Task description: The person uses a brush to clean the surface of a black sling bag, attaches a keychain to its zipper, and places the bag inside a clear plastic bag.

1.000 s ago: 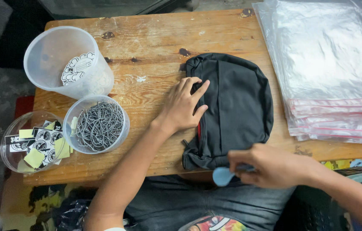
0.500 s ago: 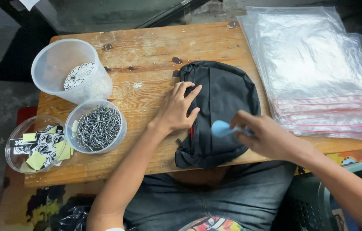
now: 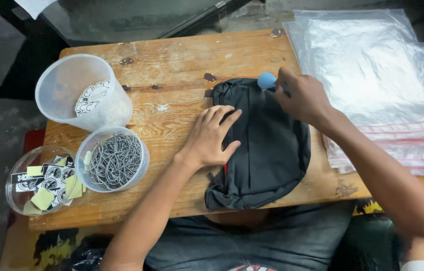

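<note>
Hands worked over a black fabric pouch (image 3: pixel 264 150) that lay flat near the middle of a small wooden table (image 3: pixel 172 55), its near end hanging slightly over the table's near edge. The left hand (image 3: pixel 212 135) lay spread, palm down, on the pouch's left side, fingers fanned, apparently to pin the soft cloth so it would not slide. The right hand (image 3: pixel 304 98) was closed around a small tool with a rounded light-blue end (image 3: pixel 266 80), held at the pouch's far edge; what the tool was could not be told, and its tip looked to be touching or just above the fabric.

Supplies sat in reach at the table's left end, probably kept to the side so the middle stayed free for the pouch: a tall translucent plastic tub (image 3: pixel 84 93) with a round black-and-white sticker inside, a smaller clear tub of metal ball chains (image 3: pixel 115 159) just nearer, and a round clear container of stickers and yellow paper slips (image 3: pixel 41 180) off the near-left corner. A stack of clear zip bags with red seal strips (image 3: pixel 382 85) lay to the right, overlapping the table's edge.

The tabletop was worn, pale, knotted and scratched. Dark concrete floor showed at the left and far side, with a dark slanted panel beyond.
</note>
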